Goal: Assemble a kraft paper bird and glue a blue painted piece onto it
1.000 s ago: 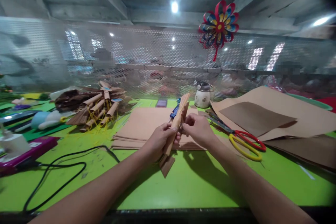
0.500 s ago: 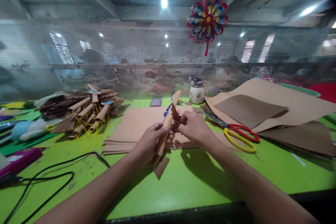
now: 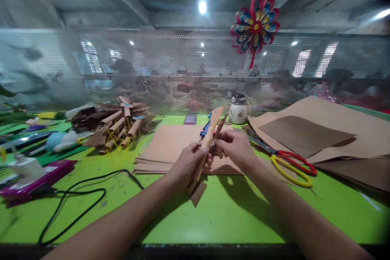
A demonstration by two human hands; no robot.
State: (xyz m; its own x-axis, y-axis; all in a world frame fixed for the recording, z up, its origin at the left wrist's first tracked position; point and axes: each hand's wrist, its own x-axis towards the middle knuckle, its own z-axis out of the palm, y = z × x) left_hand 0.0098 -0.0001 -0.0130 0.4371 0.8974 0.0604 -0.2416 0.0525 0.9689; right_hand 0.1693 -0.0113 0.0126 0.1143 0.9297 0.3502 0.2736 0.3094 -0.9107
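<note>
My left hand (image 3: 192, 159) is closed around a long piece of pleated brown paper (image 3: 216, 124), which slants up and away from me. The paper's lower end, a darker folded flap, sticks out below the palm. At the pleats' right side my right hand (image 3: 237, 147) pinches a thin, darker brown fold, with thumb and fingers together. Both hands are above a stack of flat brown paper sheets (image 3: 166, 140). Just behind the pleats shows a blue object (image 3: 204, 131), mostly hidden, so its kind is unclear.
Scissors (image 3: 293, 166) with red and yellow handles lie right of the stack, near large brown sheets (image 3: 304, 128). A white jar (image 3: 238, 109) stands behind. To the left are rolled brown paper pieces (image 3: 114, 126) with yellow strings, a purple power strip (image 3: 45, 178) and a black cable (image 3: 70, 187).
The view has turned left, so everything sits farther right in the picture. The fold at my right hand now stands more upright beside the pleated paper. My left hand keeps its hold.
</note>
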